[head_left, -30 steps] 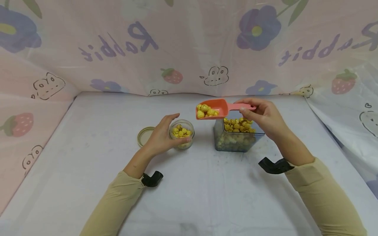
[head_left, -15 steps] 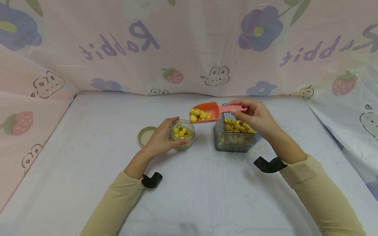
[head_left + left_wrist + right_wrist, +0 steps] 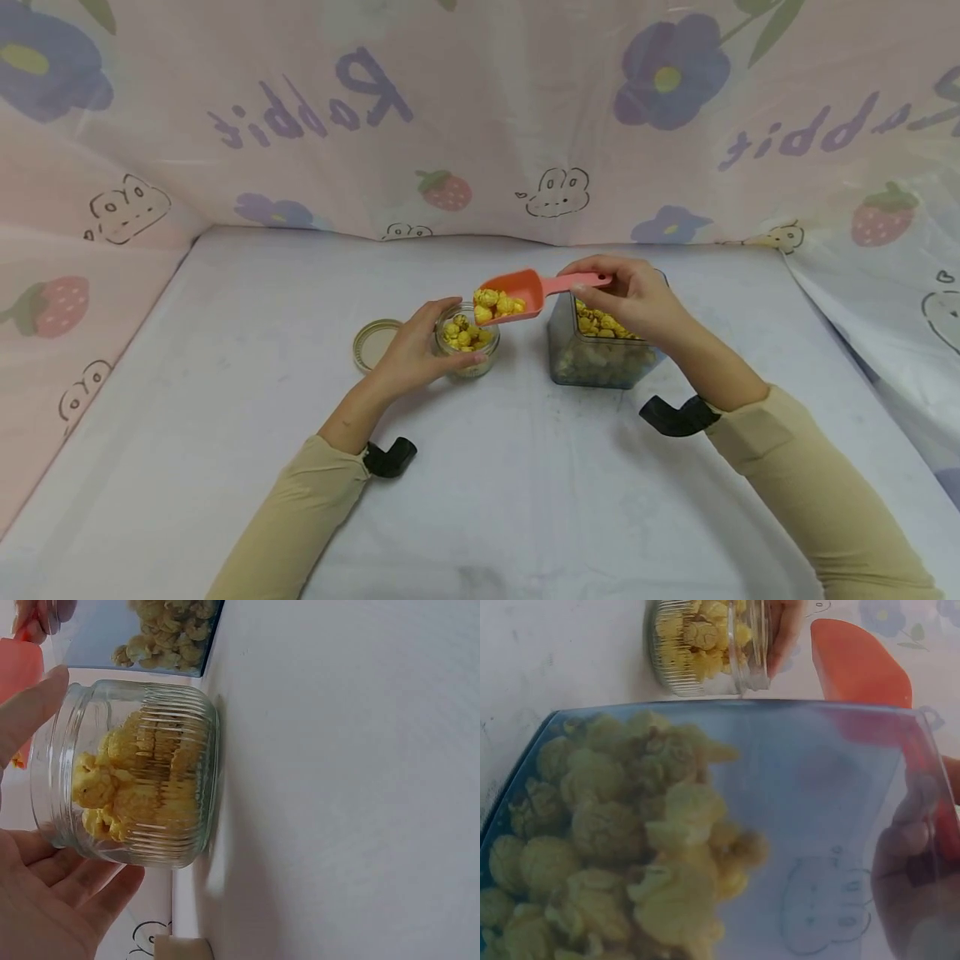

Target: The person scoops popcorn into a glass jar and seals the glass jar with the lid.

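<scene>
My left hand holds a small ribbed glass jar upright on the table, thumb and fingers round its neck. Yellow popcorn fills part of the jar. My right hand pinches the handle of an orange-pink scoop. Several pieces of popcorn lie in the scoop, whose front edge hangs over the right side of the jar's mouth, tilted slightly down. Below my right hand stands a clear bluish square container with more popcorn inside.
A round lid with a gold rim lies on the table just left of the jar, partly behind my left hand. A printed curtain closes off the back and sides of the white table.
My right hand has carried the loaded scoop leftward and a little lower, from above the container to the jar's mouth. My left hand stays at the jar.
</scene>
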`<state>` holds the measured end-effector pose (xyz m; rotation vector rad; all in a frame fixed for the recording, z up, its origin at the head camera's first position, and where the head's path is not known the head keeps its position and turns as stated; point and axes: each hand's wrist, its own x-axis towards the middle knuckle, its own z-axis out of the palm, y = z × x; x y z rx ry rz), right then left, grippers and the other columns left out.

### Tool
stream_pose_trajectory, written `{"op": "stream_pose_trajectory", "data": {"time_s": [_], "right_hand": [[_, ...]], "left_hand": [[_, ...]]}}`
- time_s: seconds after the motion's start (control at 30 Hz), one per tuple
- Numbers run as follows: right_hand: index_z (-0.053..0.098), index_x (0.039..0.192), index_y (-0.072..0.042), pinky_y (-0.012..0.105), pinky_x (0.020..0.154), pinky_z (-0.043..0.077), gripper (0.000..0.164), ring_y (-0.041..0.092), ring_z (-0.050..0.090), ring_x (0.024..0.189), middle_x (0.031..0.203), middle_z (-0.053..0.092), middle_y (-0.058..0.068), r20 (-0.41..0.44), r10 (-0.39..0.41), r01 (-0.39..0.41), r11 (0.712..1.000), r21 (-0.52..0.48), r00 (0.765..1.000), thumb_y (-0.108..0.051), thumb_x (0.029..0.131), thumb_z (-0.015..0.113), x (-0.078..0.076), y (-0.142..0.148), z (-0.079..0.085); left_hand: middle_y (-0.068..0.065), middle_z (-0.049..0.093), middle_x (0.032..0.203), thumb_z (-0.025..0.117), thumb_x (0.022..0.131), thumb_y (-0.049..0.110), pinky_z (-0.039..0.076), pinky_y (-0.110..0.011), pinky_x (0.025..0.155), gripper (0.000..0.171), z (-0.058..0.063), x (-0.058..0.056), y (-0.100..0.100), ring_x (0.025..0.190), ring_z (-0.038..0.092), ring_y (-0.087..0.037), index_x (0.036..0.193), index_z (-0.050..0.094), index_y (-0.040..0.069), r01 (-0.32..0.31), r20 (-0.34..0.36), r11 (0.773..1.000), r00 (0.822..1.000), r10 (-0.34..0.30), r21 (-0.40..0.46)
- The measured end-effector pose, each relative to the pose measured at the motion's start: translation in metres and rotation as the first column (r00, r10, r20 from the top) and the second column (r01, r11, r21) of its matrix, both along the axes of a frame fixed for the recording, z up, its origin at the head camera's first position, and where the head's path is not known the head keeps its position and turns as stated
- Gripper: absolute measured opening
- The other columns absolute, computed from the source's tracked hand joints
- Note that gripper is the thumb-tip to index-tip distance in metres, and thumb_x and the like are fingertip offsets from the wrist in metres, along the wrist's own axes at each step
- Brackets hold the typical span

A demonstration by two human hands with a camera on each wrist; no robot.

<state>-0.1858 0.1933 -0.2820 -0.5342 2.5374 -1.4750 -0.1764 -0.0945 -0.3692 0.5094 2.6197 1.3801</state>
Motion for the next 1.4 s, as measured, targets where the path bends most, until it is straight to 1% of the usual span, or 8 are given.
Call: {"op": "stream_pose_trajectory", "data": {"time_s": [0.13, 0.37, 0.57, 0.8, 0.97, 1.1, 1.23, 1.4], "right_hand": [[0.062, 0.119, 0.000, 0.023, 0.050, 0.036, 0.027, 0.016, 0.043, 0.063, 0.090, 0.056, 0.013, 0.007, 0.008, -0.008, 0.999, 0.037, 1.000, -0.013, 0.095, 0.059, -0.002, -0.002, -0.001], [0.064, 0.117, -0.004, 0.024, 0.049, 0.036, 0.025, 0.014, 0.043, 0.062, 0.085, 0.051, 0.008, 0.000, 0.026, -0.026, 0.993, 0.115, 1.000, -0.014, 0.095, 0.059, -0.006, -0.005, -0.002], [0.064, 0.116, -0.005, 0.024, 0.049, 0.036, 0.024, 0.015, 0.044, 0.061, 0.085, 0.051, 0.010, -0.001, 0.043, -0.042, 0.986, 0.160, 0.999, -0.014, 0.095, 0.059, -0.008, -0.006, -0.001], [0.064, 0.117, -0.006, 0.023, 0.051, 0.039, 0.024, 0.016, 0.046, 0.065, 0.087, 0.054, 0.011, 0.012, 0.059, -0.060, 0.973, 0.222, 0.998, -0.014, 0.094, 0.060, -0.009, -0.010, 0.001], [0.065, 0.116, -0.005, 0.024, 0.048, 0.037, 0.024, 0.014, 0.044, 0.060, 0.081, 0.053, 0.009, 0.007, 0.064, -0.063, 0.966, 0.250, 0.998, -0.014, 0.094, 0.060, -0.008, -0.011, 0.003], [0.065, 0.115, -0.004, 0.024, 0.048, 0.036, 0.023, 0.013, 0.043, 0.058, 0.078, 0.053, 0.008, 0.002, 0.072, -0.070, 0.965, 0.254, 0.997, -0.013, 0.094, 0.060, -0.009, -0.011, 0.004], [0.065, 0.114, -0.003, 0.024, 0.050, 0.038, 0.022, 0.014, 0.046, 0.062, 0.081, 0.054, 0.009, -0.023, 0.082, -0.074, 0.966, 0.249, 0.996, -0.010, 0.093, 0.060, -0.007, -0.010, 0.005], [0.066, 0.111, -0.004, 0.023, 0.051, 0.039, 0.021, 0.015, 0.047, 0.063, 0.083, 0.055, 0.010, -0.088, 0.090, -0.066, 0.967, 0.246, 0.992, -0.010, 0.093, 0.061, -0.006, -0.007, 0.008]], "left_hand": [[-0.010, 0.042, 0.147, 0.080, 0.077, 0.035, 0.029, -0.049, 0.114, 0.086, 0.001, 0.000, 0.000, 0.140, 0.034, -0.028, 0.145, 0.036, 0.009, 0.001, -0.001, 1.000, 1.000, -0.001, 0.001], [-0.010, 0.042, 0.147, 0.080, 0.077, 0.035, 0.029, -0.049, 0.114, 0.085, 0.001, 0.000, 0.000, 0.139, 0.034, -0.028, 0.145, 0.036, 0.010, -0.005, 0.005, 1.000, 1.000, 0.005, 0.000], [-0.010, 0.042, 0.146, 0.081, 0.077, 0.034, 0.029, -0.049, 0.114, 0.085, 0.001, 0.001, 0.001, 0.139, 0.035, -0.028, 0.145, 0.036, 0.009, -0.002, 0.000, 1.000, 1.000, 0.002, 0.005], [-0.010, 0.043, 0.146, 0.081, 0.076, 0.034, 0.029, -0.049, 0.114, 0.085, 0.000, 0.001, 0.001, 0.139, 0.035, -0.027, 0.145, 0.037, 0.009, -0.004, -0.004, 1.000, 1.000, 0.004, 0.002], [-0.010, 0.044, 0.145, 0.081, 0.076, 0.032, 0.030, -0.048, 0.114, 0.085, 0.000, 0.002, 0.001, 0.138, 0.037, -0.027, 0.144, 0.038, 0.007, 0.000, -0.017, 1.000, 1.000, 0.000, 0.011], [-0.010, 0.044, 0.144, 0.081, 0.076, 0.032, 0.030, -0.048, 0.114, 0.085, 0.000, 0.002, 0.001, 0.138, 0.037, -0.027, 0.144, 0.038, 0.007, -0.002, -0.012, 1.000, 1.000, 0.002, 0.019], [-0.011, 0.044, 0.145, 0.082, 0.076, 0.032, 0.030, -0.049, 0.113, 0.085, 0.000, 0.002, 0.001, 0.138, 0.037, -0.028, 0.145, 0.037, 0.007, 0.000, -0.011, 1.000, 1.000, 0.000, 0.015], [-0.011, 0.043, 0.146, 0.081, 0.076, 0.033, 0.029, -0.049, 0.114, 0.086, 0.000, 0.002, 0.000, 0.138, 0.036, -0.028, 0.145, 0.036, 0.007, 0.002, -0.006, 1.000, 1.000, -0.002, 0.013]]}}
